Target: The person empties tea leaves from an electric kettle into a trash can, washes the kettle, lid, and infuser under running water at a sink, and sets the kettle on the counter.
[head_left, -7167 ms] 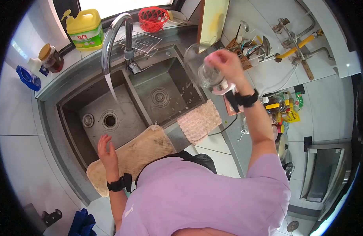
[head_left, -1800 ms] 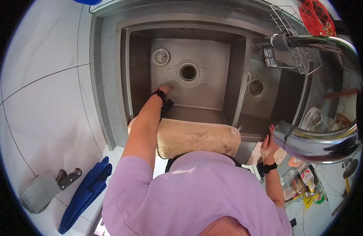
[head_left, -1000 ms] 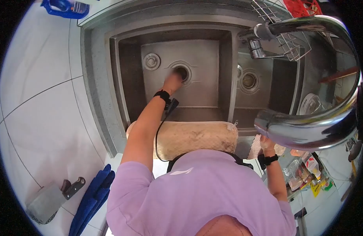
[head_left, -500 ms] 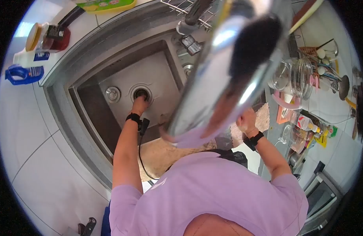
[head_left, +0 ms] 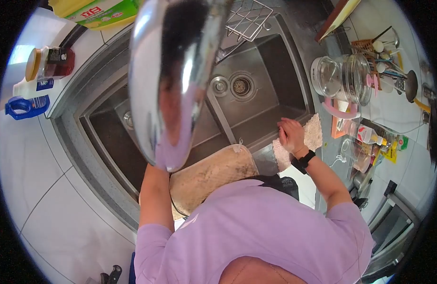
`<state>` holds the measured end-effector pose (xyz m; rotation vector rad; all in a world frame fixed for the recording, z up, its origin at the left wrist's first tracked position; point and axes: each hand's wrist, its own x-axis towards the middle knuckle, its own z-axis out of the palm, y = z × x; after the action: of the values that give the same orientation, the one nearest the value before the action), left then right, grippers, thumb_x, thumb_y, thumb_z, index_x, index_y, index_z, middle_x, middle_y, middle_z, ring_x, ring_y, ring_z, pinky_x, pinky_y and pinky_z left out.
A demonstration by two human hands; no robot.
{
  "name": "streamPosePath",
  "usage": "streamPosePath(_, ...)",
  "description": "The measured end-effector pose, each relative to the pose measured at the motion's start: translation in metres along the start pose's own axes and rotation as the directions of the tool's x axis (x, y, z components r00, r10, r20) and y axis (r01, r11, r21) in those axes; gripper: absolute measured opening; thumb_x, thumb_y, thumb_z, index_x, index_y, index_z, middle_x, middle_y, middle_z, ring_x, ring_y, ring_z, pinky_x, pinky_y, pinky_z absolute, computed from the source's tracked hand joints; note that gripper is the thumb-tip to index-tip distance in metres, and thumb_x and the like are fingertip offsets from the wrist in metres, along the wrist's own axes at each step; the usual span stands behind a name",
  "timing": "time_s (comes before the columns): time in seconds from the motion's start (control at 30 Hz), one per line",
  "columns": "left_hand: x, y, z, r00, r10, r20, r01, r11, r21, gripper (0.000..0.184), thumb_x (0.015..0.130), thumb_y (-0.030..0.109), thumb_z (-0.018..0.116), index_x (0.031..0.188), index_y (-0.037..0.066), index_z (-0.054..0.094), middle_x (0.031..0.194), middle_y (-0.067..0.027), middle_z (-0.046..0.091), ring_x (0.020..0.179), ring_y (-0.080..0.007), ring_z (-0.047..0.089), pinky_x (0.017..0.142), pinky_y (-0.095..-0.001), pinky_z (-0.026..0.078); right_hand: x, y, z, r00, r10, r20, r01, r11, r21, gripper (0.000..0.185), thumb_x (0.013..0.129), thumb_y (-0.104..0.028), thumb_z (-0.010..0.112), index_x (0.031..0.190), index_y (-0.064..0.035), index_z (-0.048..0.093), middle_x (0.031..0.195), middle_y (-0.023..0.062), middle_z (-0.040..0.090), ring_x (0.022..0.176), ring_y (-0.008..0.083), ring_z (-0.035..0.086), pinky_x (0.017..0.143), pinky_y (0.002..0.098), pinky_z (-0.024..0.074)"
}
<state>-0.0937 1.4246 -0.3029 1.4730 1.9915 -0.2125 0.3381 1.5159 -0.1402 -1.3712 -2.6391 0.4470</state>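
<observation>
A shiny metal piece, apparently the tap (head_left: 175, 90), looms close to the camera and covers much of the left basin (head_left: 116, 142). My left forearm (head_left: 156, 194) reaches up behind it; the hand itself is hidden. My right hand (head_left: 292, 134), with a dark band on the wrist, rests on a pink cloth (head_left: 314, 135) at the front edge of the right basin (head_left: 256, 104). Its fingers are loosely bent, the thumb stands apart, and nothing shows in its grip. A drain strainer (head_left: 241, 86) sits in the right basin's floor.
A stained beige mat (head_left: 211, 177) hangs over the sink's front edge. To the right stand glass jars (head_left: 355, 78), utensils and bottles. On the left are a lidded jar (head_left: 57, 62) and a blue-capped bottle (head_left: 26, 107). A wire rack (head_left: 249, 21) is at the back.
The metal piece has shifted left across the view, uncovering the right basin and my right hand. My left hand, earlier at the left basin's drain, is now hidden behind the metal.
</observation>
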Motion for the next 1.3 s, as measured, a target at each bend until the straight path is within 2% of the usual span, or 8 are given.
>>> streamPosePath(0.2, 0.016, -0.046, 0.052, 0.908, 0.107, -0.404, -0.087, 0.994, 0.068, 0.021, 0.073, 0.017, 0.062, 0.09, 0.004, 0.062, 0.086, -0.0166, 0.063, 0.083, -0.0336, 0.06, 0.074, -0.0419, 0.048, 0.0, 0.0, 0.002, 0.998, 0.018, -0.058, -0.016, 0.999, 0.036, 0.012, 0.073, -0.013, 0.055, 0.078, -0.0049, 0.061, 0.087, 0.0151, 0.062, 0.085, 0.0302, 0.059, 0.075, 0.0399, 0.0446)
streamPosePath(0.27, -0.007, -0.017, 0.002, 0.967, 0.098, -0.236, -0.06, 0.985, 0.162, 0.018, 0.074, 0.016, 0.061, 0.089, 0.004, 0.062, 0.086, -0.0166, 0.064, 0.083, -0.0335, 0.061, 0.074, -0.0403, 0.048, 0.001, -0.002, 0.001, 0.998, 0.027, -0.058, -0.024, 0.998, 0.052, 0.011, 0.073, -0.013, 0.055, 0.077, -0.0049, 0.061, 0.086, 0.0152, 0.062, 0.084, 0.0303, 0.059, 0.074, 0.0401, 0.0447)
streamPosePath(0.3, -0.02, -0.011, -0.013, 0.893, 0.208, -0.398, -0.178, 0.978, 0.111, 0.018, 0.075, 0.013, 0.06, 0.09, 0.004, 0.063, 0.086, -0.0161, 0.064, 0.083, -0.0328, 0.061, 0.074, -0.0382, 0.049, 0.002, -0.004, -0.002, 0.998, 0.035, -0.05, -0.032, 0.997, 0.065, 0.011, 0.073, -0.013, 0.055, 0.077, -0.0049, 0.062, 0.085, 0.0152, 0.062, 0.083, 0.0306, 0.059, 0.074, 0.0403, 0.0448)
streamPosePath(0.43, -0.033, -0.019, -0.037, 0.95, -0.167, -0.265, -0.006, 0.836, -0.548, 0.018, 0.075, 0.011, 0.061, 0.091, 0.004, 0.065, 0.089, -0.0154, 0.065, 0.081, -0.0323, 0.062, 0.073, -0.0366, 0.049, 0.002, -0.005, -0.002, 0.999, 0.043, -0.019, -0.043, 0.998, 0.049, 0.012, 0.075, -0.015, 0.056, 0.08, -0.0055, 0.062, 0.085, 0.0133, 0.061, 0.085, 0.0298, 0.057, 0.076, 0.0409, 0.0429)
streamPosePath(0.53, -0.071, 0.001, -0.073, 0.894, -0.189, -0.407, 0.059, 0.949, -0.311, 0.017, 0.072, 0.014, 0.063, 0.086, 0.006, 0.06, 0.081, -0.0074, 0.062, 0.08, -0.0288, 0.058, 0.088, -0.0419, 0.035, 0.031, -0.009, -0.005, 0.995, 0.017, 0.099, -0.014, 1.0, -0.026, 0.016, 0.076, -0.019, 0.057, 0.086, -0.0067, 0.063, 0.088, 0.0112, 0.06, 0.09, 0.028, 0.055, 0.081, 0.0415, 0.0398)
streamPosePath(0.67, -0.12, 0.022, -0.095, 0.775, 0.143, -0.615, -0.082, 0.989, 0.127, 0.016, 0.07, 0.005, 0.059, 0.084, 0.011, 0.059, 0.079, -0.0052, 0.057, 0.083, -0.0251, 0.056, 0.094, -0.0521, 0.029, 0.13, -0.016, -0.013, 0.993, -0.11, -0.041, 0.111, 0.994, 0.019, 0.023, 0.077, -0.024, 0.059, 0.096, -0.0112, 0.064, 0.096, 0.0084, 0.058, 0.097, 0.0252, 0.052, 0.085, 0.0414, 0.0383)
streamPosePath(1.0, -0.209, 0.079, -0.093, 0.727, -0.035, -0.685, -0.008, 0.998, -0.06, 0.014, 0.072, 0.003, 0.058, 0.085, 0.008, 0.057, 0.076, -0.0039, 0.054, 0.08, -0.0227, 0.054, 0.099, -0.0503, 0.024, 0.278, -0.023, 0.037, 0.952, 0.124, -0.28, -0.122, 0.992, 0.025, 0.02, 0.076, -0.022, 0.059, 0.092, -0.0138, 0.066, 0.102, 0.0067, 0.054, 0.103, 0.0263, 0.044, 0.089, 0.0431, 0.0335)
streamPosePath(1.3, -0.222, 0.099, -0.075, 0.759, -0.203, -0.619, 0.08, 0.972, -0.221, 0.017, 0.07, 0.001, 0.06, 0.085, 0.008, 0.057, 0.081, -0.0035, 0.058, 0.084, -0.0227, 0.054, 0.099, -0.05, 0.024, 0.305, -0.036, 0.061, 0.782, -0.332, -0.527, 0.429, 0.901, 0.068, 0.019, 0.069, -0.017, 0.064, 0.088, -0.014, 0.064, 0.085, 0.0058, 0.057, 0.078, 0.0254, 0.056, 0.067, 0.0365, 0.0474)
